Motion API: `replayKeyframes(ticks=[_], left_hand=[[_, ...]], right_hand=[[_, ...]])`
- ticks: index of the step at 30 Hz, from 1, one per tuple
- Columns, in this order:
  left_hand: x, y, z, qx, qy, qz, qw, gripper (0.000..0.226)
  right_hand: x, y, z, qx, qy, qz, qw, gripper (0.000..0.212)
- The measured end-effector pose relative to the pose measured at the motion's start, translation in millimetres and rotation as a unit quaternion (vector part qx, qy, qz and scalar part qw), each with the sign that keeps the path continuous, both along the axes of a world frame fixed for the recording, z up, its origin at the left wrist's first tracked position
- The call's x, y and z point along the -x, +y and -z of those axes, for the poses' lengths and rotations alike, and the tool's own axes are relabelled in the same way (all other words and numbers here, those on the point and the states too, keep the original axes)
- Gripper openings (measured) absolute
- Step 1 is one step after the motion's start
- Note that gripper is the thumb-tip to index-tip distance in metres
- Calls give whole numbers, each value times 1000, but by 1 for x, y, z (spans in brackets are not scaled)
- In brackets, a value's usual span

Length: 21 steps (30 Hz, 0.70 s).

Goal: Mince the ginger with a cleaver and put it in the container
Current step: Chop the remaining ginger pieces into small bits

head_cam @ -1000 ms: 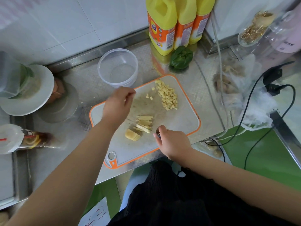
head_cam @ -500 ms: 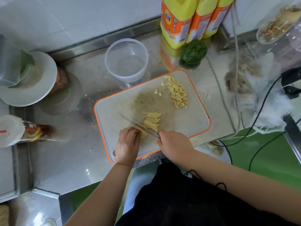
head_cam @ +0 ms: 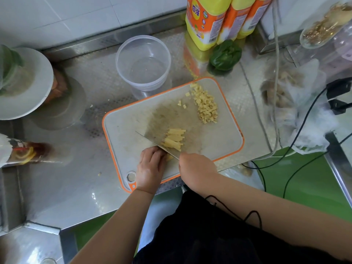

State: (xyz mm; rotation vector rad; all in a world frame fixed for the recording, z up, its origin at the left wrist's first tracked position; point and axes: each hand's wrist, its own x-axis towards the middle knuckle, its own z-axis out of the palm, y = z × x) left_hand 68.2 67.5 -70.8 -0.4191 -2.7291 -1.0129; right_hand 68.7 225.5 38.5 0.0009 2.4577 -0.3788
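Ginger strips [head_cam: 174, 139] lie mid-board [head_cam: 123, 126], touching the cleaver [head_cam: 152, 141] blade's far side. Your left hand [head_cam: 151, 165] curls fingers down on a ginger chunk [head_cam: 169, 157] at the blade's near side. Your right hand [head_cam: 197, 169] wraps the cleaver handle, which is hidden. Minced pile [head_cam: 205, 106] sits at the board's far right corner. Container [head_cam: 143, 62] stands on the worktop [head_cam: 76, 183] just beyond the board, w/ nothing in it.

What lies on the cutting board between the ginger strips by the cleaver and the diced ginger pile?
In the head view, only stained bare cutting board separates the ginger strips from the diced pile.
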Motion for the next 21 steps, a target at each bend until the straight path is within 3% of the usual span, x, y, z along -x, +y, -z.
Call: replayKeyframes(ticks=[8,14,21], left_hand=[[-2,2,2,-20,-3,-20,1000,15],[-4,3,4,-3,26,-24,999,11],[-6,3,7,7,43,-36,998,8]], right_hand=[[-1,0,30,47,-5,39,998,16],[12,11,25,82,-16,51,995,36],[-5,4,0,61,59,20,996,34]])
